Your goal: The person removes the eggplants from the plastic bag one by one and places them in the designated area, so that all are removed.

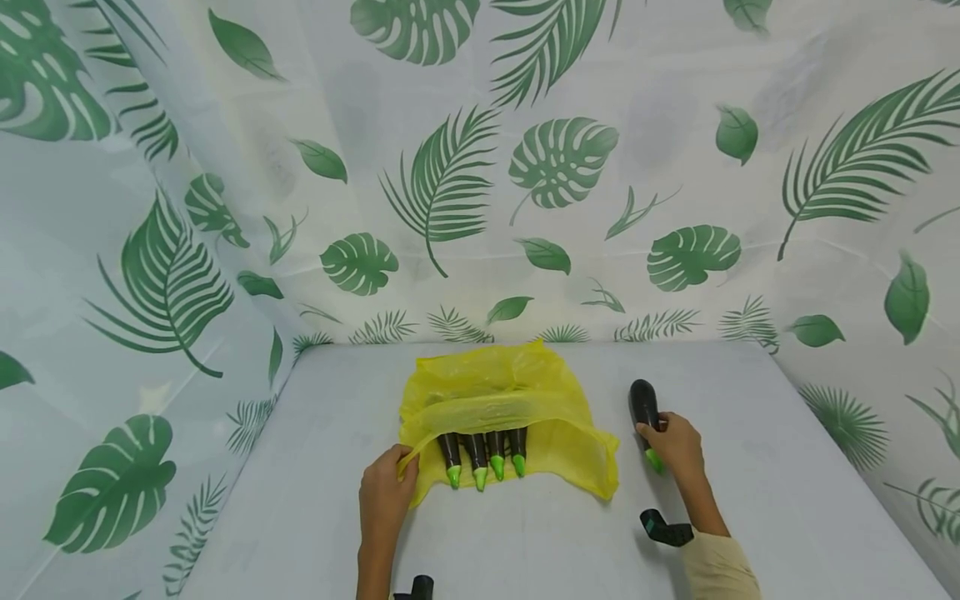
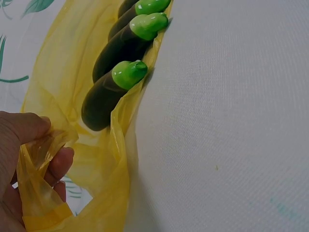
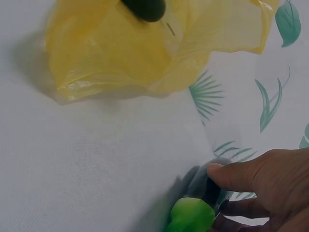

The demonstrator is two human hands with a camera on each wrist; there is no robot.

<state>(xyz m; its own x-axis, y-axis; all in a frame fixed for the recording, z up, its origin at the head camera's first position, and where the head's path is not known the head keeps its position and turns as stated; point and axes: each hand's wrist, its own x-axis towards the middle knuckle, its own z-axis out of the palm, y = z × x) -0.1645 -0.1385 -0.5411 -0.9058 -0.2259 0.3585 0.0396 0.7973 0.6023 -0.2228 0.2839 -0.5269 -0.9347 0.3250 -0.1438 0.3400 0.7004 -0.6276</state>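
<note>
A yellow plastic bag (image 1: pixel 487 408) lies on the table with its mouth toward me. Several dark eggplants with green stem ends (image 1: pixel 476 458) lie side by side in its opening; their far ends are under the bag's upper layer. My left hand (image 1: pixel 387 492) pinches the bag's left edge, and the thin film (image 2: pixel 48 145) bunches between thumb and fingers in the left wrist view. To the right of the bag, my right hand (image 1: pixel 675 450) grips another eggplant (image 1: pixel 642 402) round its middle. Its green end (image 3: pixel 190 215) points toward me.
The table (image 1: pixel 525 550) has a pale cloth cover. Leaf-printed sheets (image 1: pixel 480 192) rise behind it and at both sides. Black wrist camera mounts show near my right forearm (image 1: pixel 666 529) and at the lower left.
</note>
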